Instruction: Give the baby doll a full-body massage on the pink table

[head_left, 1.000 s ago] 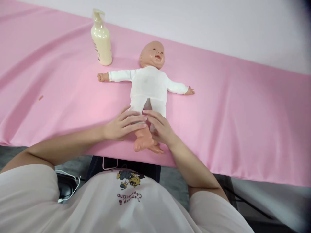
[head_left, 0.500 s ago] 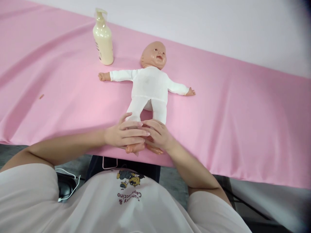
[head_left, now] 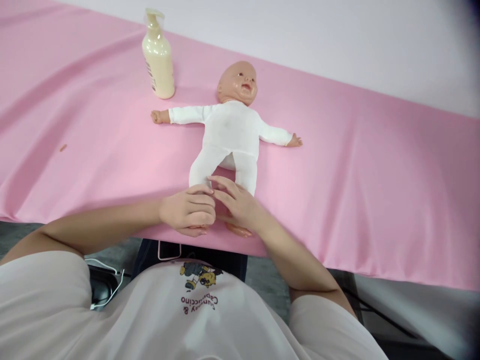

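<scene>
A baby doll (head_left: 230,127) with a white cloth body lies on its back, arms spread, its head away from me and its feet toward me. My left hand (head_left: 189,210) is closed around the doll's lower leg and foot on the left, hiding most of them. Over the doll's other lower leg rests my right hand (head_left: 240,205), palm down with its fingers stretched and apart. Its fingertips reach across to the left leg and the knuckles of my left hand. Below my right palm the doll's other foot (head_left: 238,230) shows.
A cream pump bottle (head_left: 159,65) stands beyond the doll's arm at the left. Pink cloth (head_left: 337,185) covers the table, with a small brownish bit (head_left: 63,148) on it at the left. The table's front edge runs just below my hands, and a white surface (head_left: 337,45) lies behind.
My left hand has closed from loosely laid fingers into a wrapped grip. The leg on the left has bent outward. My right hand's fingers have lifted and spread toward it.
</scene>
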The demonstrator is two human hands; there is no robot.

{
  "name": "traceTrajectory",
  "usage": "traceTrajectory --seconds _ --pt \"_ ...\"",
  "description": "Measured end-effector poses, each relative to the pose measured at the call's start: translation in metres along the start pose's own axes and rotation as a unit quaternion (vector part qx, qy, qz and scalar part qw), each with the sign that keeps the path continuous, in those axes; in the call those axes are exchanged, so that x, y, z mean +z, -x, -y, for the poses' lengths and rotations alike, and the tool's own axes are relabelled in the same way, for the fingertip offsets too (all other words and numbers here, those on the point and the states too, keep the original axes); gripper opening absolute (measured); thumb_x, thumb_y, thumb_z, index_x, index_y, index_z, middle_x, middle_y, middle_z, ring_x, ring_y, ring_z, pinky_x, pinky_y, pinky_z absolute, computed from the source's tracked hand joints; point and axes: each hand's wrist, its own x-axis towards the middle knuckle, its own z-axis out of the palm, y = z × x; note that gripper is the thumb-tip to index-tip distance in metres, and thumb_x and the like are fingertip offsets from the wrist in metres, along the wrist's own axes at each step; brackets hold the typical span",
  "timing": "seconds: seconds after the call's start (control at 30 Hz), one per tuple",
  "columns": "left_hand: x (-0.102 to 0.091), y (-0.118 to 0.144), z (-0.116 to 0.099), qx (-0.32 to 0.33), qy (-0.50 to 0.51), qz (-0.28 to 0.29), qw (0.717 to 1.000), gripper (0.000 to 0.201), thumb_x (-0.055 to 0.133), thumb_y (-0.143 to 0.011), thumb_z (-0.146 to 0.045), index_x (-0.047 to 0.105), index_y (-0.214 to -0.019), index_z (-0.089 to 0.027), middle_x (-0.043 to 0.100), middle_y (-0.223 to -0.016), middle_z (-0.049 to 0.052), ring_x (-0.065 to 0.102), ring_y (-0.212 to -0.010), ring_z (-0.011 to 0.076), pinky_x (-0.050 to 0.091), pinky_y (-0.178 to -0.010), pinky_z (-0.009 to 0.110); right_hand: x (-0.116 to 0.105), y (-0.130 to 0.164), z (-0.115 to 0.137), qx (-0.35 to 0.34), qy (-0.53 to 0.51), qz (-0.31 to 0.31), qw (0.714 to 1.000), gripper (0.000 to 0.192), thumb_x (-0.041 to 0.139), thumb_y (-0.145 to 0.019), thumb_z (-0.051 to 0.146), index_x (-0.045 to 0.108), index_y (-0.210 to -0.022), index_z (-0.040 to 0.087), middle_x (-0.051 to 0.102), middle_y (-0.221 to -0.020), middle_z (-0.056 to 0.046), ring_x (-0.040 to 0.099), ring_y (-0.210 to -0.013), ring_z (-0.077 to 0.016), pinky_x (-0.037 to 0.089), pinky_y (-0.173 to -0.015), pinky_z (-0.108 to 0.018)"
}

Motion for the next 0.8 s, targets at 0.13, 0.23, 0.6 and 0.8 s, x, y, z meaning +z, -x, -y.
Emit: traceTrajectory --seconds 0.13,0.23,0.6,0.8 --pt "0.005 0.001 0.001 0.056 -0.028 -0.023 0.998 0.023 0.050 -0.101 -0.040 0.064 -0.092 -0.024 0.076 -0.095 0.002 0.066 -0.092 0.0169 0.050 -0.100 0.033 0.002 -0.001 0.004 0.024 0.011 0.046 0.999 0.053 0.054 -0.098 0.034 0.038 -0.147 0.023 0.042 -0.156 -0.017 0.059 -0.125 -0.0285 0.058 -0.091 -0.046" --pt "0.008 0.005 0.002 0.047 -0.082 -0.033 0.995 0.035 0.056 -0.095 -0.057 0.067 -0.103 -0.025 0.075 -0.109 0.005 0.062 -0.108 0.0196 0.049 -0.105 0.035 0.006 0.000 0.005 -0.006 0.037 0.048 0.998 0.048 0.052 -0.099 0.028 0.042 -0.145 0.020 0.048 -0.152 -0.018 0.064 -0.114 -0.0266 0.059 -0.087 -0.046" --pt "0.013 0.018 0.007 -0.087 -0.145 -0.035 0.985 0.046 0.057 -0.091 -0.064 0.064 -0.116 -0.026 0.071 -0.120 0.007 0.060 -0.120 0.0218 0.047 -0.110 0.044 0.001 -0.001 0.010 -0.098 0.079 -0.156 0.980 0.011 0.059 -0.098 0.027 0.060 -0.105 0.019 0.071 -0.103 -0.009 0.069 -0.092 -0.0179 0.063 -0.073 -0.033" --pt "0.007 0.009 0.005 -0.087 -0.116 -0.036 0.989 0.031 0.060 -0.094 -0.049 0.062 -0.112 -0.024 0.073 -0.117 0.007 0.066 -0.114 0.0197 0.048 -0.108 0.043 -0.001 0.004 0.014 -0.088 0.038 -0.208 0.974 0.006 0.061 -0.097 0.025 0.058 -0.102 0.023 0.069 -0.100 -0.005 0.069 -0.091 -0.0137 0.064 -0.076 -0.029"
